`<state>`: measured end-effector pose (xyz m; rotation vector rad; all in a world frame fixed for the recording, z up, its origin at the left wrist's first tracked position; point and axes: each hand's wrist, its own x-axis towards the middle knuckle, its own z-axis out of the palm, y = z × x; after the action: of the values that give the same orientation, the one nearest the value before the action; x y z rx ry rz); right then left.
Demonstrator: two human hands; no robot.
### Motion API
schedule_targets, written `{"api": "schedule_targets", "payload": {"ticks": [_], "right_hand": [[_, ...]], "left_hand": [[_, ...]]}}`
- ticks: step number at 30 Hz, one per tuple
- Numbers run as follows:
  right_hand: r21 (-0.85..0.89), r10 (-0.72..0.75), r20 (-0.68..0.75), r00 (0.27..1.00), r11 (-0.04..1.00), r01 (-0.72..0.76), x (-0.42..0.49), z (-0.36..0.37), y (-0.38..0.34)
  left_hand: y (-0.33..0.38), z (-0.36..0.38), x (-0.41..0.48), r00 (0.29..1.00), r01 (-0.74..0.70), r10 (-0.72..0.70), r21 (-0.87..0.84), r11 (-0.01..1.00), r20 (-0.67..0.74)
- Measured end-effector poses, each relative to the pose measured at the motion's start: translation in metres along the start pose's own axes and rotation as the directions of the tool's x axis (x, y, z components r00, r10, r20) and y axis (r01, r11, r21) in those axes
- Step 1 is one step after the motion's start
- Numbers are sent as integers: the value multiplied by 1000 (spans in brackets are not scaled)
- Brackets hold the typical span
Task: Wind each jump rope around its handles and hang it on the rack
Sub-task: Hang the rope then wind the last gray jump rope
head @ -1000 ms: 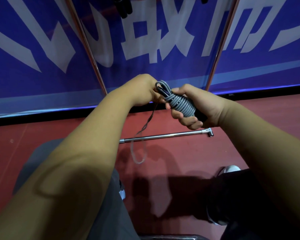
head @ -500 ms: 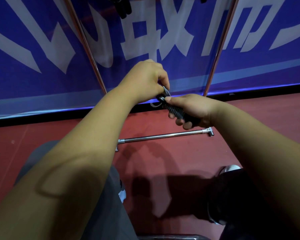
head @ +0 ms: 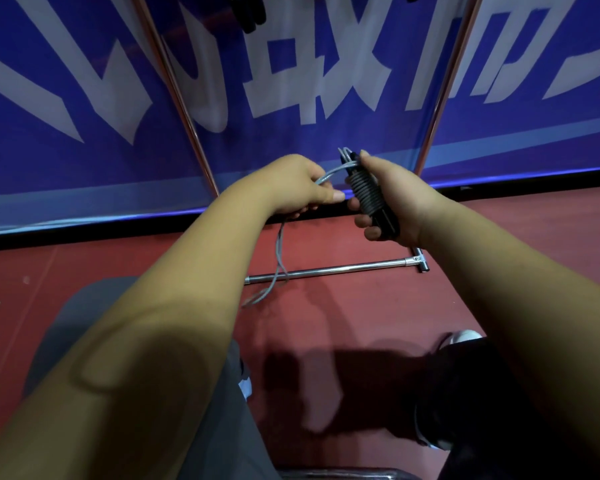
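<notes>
Right hand (head: 397,199) gripped the jump rope (head: 364,188) bundle: fingers curled round the two black handles (head: 385,220), thumb up near the top end, grey cord coiled tight round the upper part. Left hand (head: 291,188) was just beside it, pinching the loose cord (head: 278,258) btwn thumb & fingers. One strand arched from that hand over to the top of the coil; the rest dangled below the hand, doubled, its end blurred. Both forearms filled the lower frame & hid much of the lap.

Behind the hands stood the rack (head: 445,84), chrome, w/ two slanting uprights & a low crossbar (head: 343,268) along the floor. The dangling cord crossed in front of that bar. Black objects (head: 248,12) hung at the top edge, too cropped to tell more. Grey trouser leg (head: 66,323) lower left, dark one lower right w/ a white shoe tip (head: 465,336).

Floor (head: 516,258) was dark red, w/ hand shadows on it. At the back was a blue banner (head: 84,81) w/ big white characters & a black strip at its foot.
</notes>
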<state>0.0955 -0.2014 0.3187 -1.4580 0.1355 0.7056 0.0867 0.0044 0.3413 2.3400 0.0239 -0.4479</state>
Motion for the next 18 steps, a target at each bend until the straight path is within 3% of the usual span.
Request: {"api": "schedule_targets", "payload": {"ticks": [3,6,11,13,16,18], "right_hand": [[5,-9,-32,999,1000,9,0,-4,3],[-1,-9,-59,998,1000,9,-1,-9,2],[-38,-10,-53,999,999,8,-3,-7,0],[-52,-11,-29,1000,999,9,-5,-6,-1],[-104,-14,37,999,994,18,-9,-5,-2],[-136,-7,78,997,991,18,-13,-2,-1]], "left_hand": [[6,-6,-6,995,-86,92,-123,989,41],[9,-10,-8,988,-44,82,-267,963,132],[3,-10,-8,976,-6,78,-331,944,205],[1,-12,-9,981,-30,76,-249,968,178],[-3,-17,-8,996,-53,47,72,996,78],[-5,-16,-8,998,-21,10,197,980,55]]}}
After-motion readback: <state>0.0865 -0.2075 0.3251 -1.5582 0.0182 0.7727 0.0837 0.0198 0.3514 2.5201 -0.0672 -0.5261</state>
